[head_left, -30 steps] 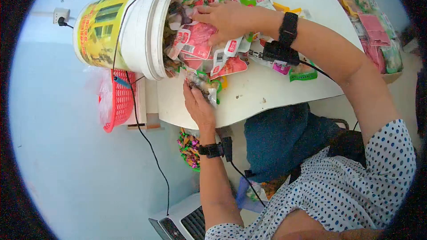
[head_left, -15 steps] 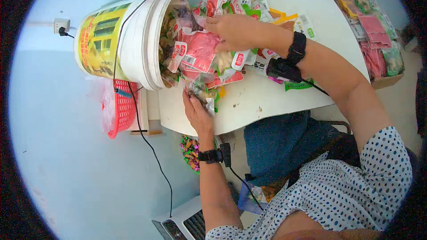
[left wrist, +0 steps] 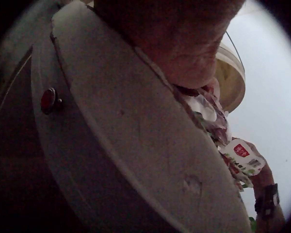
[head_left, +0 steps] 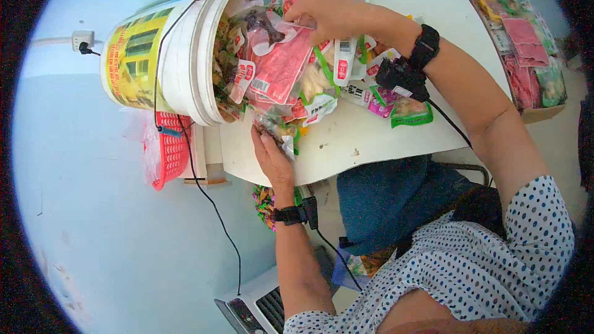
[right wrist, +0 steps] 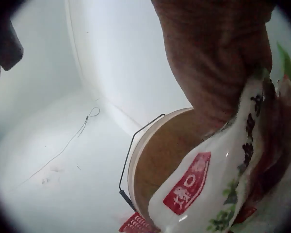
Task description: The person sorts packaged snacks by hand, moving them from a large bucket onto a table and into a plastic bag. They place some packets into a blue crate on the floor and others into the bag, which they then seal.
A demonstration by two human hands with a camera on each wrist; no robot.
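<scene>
Your right hand [head_left: 331, 15] grips sealed red-and-white snack packets [head_left: 281, 68], now dragged further out of the tipped white plastic bucket [head_left: 179, 55] beside it. Your left hand [head_left: 270, 148] lies flat-fingered on spilled packets at the white worktop [head_left: 371, 136] edge.

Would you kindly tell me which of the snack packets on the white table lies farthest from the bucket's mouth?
The green-edged plastic snack packet beside the black wrist camera; the other packets crowd nearer the white plastic bucket.

tipped bucket [head_left: 158, 55] spilling snack packets [head_left: 281, 68] on white table [head_left: 396, 142], right hand [head_left: 331, 12] gripping some, left hand [head_left: 269, 151] touching one
</scene>
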